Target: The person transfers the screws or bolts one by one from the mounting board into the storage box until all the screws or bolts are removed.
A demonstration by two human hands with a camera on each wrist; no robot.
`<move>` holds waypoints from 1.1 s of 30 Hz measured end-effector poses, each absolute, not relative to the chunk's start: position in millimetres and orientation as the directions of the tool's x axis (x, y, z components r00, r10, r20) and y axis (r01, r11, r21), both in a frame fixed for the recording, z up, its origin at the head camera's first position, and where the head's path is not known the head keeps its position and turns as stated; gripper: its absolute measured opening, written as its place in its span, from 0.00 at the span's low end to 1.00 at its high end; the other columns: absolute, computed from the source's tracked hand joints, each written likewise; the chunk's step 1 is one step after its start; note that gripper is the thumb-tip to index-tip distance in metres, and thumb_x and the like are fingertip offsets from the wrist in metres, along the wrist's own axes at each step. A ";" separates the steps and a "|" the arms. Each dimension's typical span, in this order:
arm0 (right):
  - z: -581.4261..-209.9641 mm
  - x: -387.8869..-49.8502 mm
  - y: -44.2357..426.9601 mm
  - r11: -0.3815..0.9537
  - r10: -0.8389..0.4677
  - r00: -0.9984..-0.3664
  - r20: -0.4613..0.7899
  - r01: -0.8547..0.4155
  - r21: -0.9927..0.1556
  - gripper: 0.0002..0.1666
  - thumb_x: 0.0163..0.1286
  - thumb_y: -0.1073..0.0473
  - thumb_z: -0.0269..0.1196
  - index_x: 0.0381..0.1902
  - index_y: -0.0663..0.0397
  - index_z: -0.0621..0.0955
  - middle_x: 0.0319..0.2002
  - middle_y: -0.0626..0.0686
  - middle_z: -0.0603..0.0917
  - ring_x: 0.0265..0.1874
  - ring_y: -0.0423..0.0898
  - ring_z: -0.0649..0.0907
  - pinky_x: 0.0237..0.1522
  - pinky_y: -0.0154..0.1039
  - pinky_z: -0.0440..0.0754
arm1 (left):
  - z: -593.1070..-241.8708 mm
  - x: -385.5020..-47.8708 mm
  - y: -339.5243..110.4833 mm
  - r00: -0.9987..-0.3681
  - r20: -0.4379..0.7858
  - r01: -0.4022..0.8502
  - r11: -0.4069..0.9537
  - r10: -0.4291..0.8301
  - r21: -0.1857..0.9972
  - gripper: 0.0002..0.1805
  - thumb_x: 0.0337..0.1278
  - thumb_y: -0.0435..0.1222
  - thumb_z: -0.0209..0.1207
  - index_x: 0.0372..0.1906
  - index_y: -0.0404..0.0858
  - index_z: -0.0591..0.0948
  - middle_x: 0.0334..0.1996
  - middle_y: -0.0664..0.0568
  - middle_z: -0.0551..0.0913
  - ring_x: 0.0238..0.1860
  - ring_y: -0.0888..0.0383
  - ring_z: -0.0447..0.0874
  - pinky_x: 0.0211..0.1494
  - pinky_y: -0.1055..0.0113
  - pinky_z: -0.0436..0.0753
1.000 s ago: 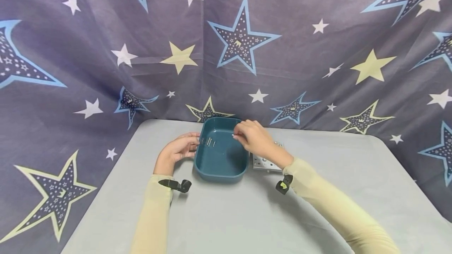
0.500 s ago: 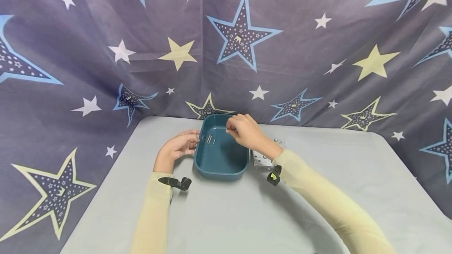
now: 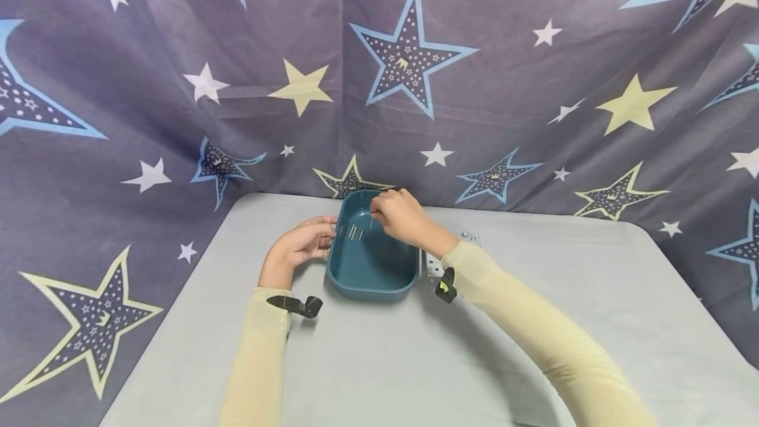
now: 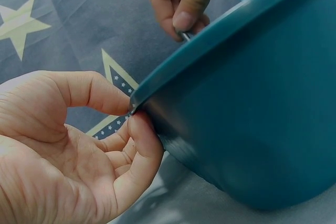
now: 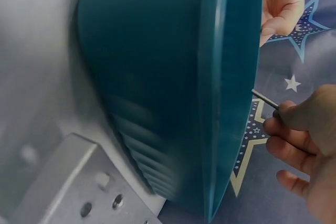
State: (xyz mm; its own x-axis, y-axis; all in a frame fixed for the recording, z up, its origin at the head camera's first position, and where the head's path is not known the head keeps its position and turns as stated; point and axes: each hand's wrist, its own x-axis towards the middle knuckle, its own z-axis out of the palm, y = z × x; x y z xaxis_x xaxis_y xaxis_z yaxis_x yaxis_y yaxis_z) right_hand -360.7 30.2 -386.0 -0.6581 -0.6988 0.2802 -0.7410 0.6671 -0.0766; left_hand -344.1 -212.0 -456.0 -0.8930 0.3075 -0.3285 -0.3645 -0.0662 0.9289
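A teal plastic tub (image 3: 373, 265) stands on the table, with several thin metal pins (image 3: 353, 232) near its left inner wall. At the tub's left side, my left hand (image 3: 304, 242) pinches the rim between thumb and fingers, as the left wrist view shows closely. My right hand (image 3: 403, 217) is over the tub's back right part. Between its thumb and index finger it pinches a slim metal pin (image 5: 265, 99), pointing down into the tub. Whether that pin has a head or thread is hidden by the fingers.
Right of the tub, partly behind my right forearm, lies a silver metal block (image 3: 435, 267) with holes and small round fittings on top. The grey table (image 3: 367, 361) ends at a star-patterned cloth (image 3: 504, 117) behind.
My right hand has moved left and further over the tub, from its right edge, and the pin in its fingers now shows below them. The left hand stays at the rim.
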 end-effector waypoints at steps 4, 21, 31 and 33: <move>-389.0 -363.7 26.5 0.676 -0.700 -0.663 0.265 -0.735 -0.054 0.07 0.74 0.60 0.62 0.43 0.53 0.87 0.42 0.51 0.89 0.44 0.50 0.84 0.47 0.45 0.76 | -456.2 -343.4 -212.5 -0.893 -0.326 -0.362 -0.062 0.310 0.930 0.29 0.66 0.26 0.45 0.72 0.29 0.59 0.35 0.57 0.80 0.36 0.63 0.80 0.40 0.67 0.82; -403.2 -384.2 9.7 0.739 -0.666 -0.740 0.094 -0.672 -0.055 0.09 0.75 0.63 0.60 0.44 0.56 0.87 0.40 0.53 0.90 0.42 0.50 0.86 0.58 0.53 0.77 | -457.4 -343.0 -213.8 -0.893 -0.322 -0.357 -0.060 0.314 0.932 0.28 0.67 0.26 0.44 0.71 0.29 0.60 0.35 0.57 0.81 0.36 0.63 0.80 0.40 0.68 0.82; -404.1 -386.2 -2.8 0.761 -0.644 -0.763 0.049 -0.646 -0.058 0.10 0.74 0.64 0.59 0.34 0.55 0.86 0.28 0.52 0.86 0.35 0.49 0.84 0.64 0.58 0.75 | -455.8 -342.6 -211.9 -0.892 -0.313 -0.352 -0.066 0.325 0.934 0.26 0.67 0.27 0.44 0.69 0.29 0.60 0.35 0.57 0.81 0.36 0.63 0.80 0.41 0.67 0.82; -404.9 -386.8 -4.0 0.767 -0.638 -0.769 0.037 -0.639 -0.056 0.12 0.73 0.65 0.59 0.28 0.53 0.83 0.25 0.50 0.83 0.32 0.47 0.81 0.63 0.58 0.76 | -455.1 -342.4 -211.8 -0.893 -0.311 -0.351 -0.069 0.326 0.934 0.26 0.67 0.27 0.45 0.69 0.29 0.61 0.35 0.57 0.82 0.36 0.63 0.80 0.41 0.67 0.82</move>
